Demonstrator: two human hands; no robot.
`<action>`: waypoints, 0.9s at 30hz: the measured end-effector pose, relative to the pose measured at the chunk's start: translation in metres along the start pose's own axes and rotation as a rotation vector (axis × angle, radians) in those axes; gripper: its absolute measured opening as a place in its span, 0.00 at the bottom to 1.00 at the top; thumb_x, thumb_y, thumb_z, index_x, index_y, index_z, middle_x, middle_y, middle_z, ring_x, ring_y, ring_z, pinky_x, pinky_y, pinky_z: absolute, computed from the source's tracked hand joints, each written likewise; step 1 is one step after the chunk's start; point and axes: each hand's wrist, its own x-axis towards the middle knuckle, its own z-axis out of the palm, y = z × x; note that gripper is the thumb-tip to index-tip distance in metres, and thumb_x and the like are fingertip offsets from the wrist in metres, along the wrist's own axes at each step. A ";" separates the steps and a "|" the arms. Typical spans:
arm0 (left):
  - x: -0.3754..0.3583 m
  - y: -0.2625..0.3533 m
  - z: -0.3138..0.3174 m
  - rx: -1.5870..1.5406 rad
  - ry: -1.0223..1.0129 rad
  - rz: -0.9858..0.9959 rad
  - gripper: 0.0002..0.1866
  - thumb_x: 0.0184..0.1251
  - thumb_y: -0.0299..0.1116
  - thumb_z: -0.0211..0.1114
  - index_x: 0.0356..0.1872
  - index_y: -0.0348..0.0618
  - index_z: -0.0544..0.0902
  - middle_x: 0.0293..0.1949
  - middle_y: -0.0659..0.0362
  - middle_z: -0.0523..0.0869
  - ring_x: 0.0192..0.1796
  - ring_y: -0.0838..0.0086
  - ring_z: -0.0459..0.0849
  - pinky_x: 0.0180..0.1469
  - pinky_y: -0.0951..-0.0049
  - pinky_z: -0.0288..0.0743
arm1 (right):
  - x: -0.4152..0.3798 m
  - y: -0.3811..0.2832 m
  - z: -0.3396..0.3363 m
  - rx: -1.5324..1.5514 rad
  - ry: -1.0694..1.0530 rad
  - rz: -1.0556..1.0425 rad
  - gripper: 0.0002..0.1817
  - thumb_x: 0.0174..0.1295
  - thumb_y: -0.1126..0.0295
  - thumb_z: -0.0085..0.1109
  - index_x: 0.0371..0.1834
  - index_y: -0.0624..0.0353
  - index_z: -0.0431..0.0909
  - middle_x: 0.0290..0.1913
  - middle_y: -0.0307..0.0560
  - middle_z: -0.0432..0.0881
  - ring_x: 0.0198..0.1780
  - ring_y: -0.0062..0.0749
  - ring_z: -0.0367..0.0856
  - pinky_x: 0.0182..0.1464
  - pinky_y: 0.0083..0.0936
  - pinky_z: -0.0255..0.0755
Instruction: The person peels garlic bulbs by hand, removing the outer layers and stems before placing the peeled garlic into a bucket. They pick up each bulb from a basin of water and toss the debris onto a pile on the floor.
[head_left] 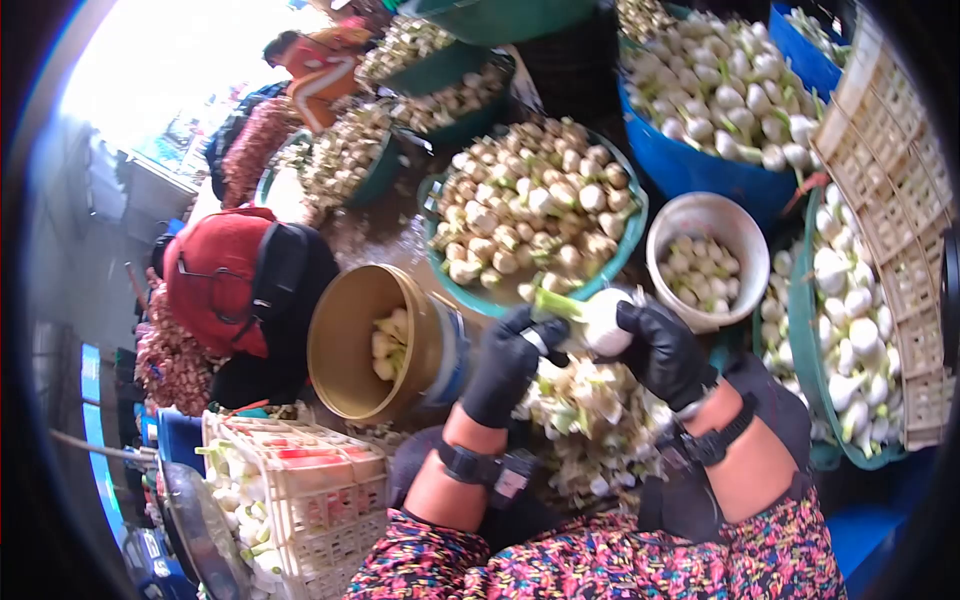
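Note:
A white garlic bulb (604, 324) with a thick green stem is held in front of me, above the blue-green tub. My right hand (664, 352), in a black glove, grips the bulb's right side. The gloved fingers of my left hand (508, 362) are closed at the stem end. A small whitish strip (535, 342) shows at those left fingers; I cannot make out what it is. Below my hands lies a heap of pale peeled skins and leaves (590, 415). The blue-green tub (432, 215) holds many untrimmed bulbs just beyond my hands.
A tan bucket (330, 350) with a few bulbs stands left, a white bucket (660, 225) with bulbs right. A blue tub (690, 175), a green tub (805, 340) and plastic crates (330, 500) surround me. A red bag (215, 275) sits at left; a person in orange (325, 70) is farther back.

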 end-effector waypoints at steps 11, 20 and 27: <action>0.000 -0.013 -0.017 -0.203 -0.317 0.115 0.25 0.60 0.34 0.62 0.58 0.34 0.71 0.45 0.55 0.81 0.40 0.73 0.82 0.45 0.75 0.76 | -0.008 -0.015 0.004 0.317 -0.216 0.375 0.28 0.59 0.59 0.55 0.59 0.64 0.63 0.50 0.55 0.76 0.45 0.42 0.80 0.43 0.39 0.79; -0.009 0.005 0.006 -0.219 -0.279 0.034 0.24 0.60 0.28 0.61 0.58 0.35 0.72 0.43 0.59 0.81 0.38 0.77 0.78 0.40 0.76 0.73 | -0.003 -0.021 0.011 0.146 -0.236 0.294 0.28 0.57 0.67 0.55 0.61 0.63 0.61 0.52 0.52 0.73 0.51 0.43 0.75 0.55 0.41 0.72; -0.014 0.009 0.007 -0.141 -0.062 0.039 0.09 0.60 0.28 0.62 0.40 0.35 0.80 0.29 0.62 0.81 0.29 0.78 0.79 0.32 0.77 0.74 | 0.002 -0.006 0.005 -0.469 0.040 -0.249 0.12 0.64 0.74 0.50 0.48 0.64 0.75 0.43 0.44 0.80 0.44 0.28 0.77 0.50 0.25 0.70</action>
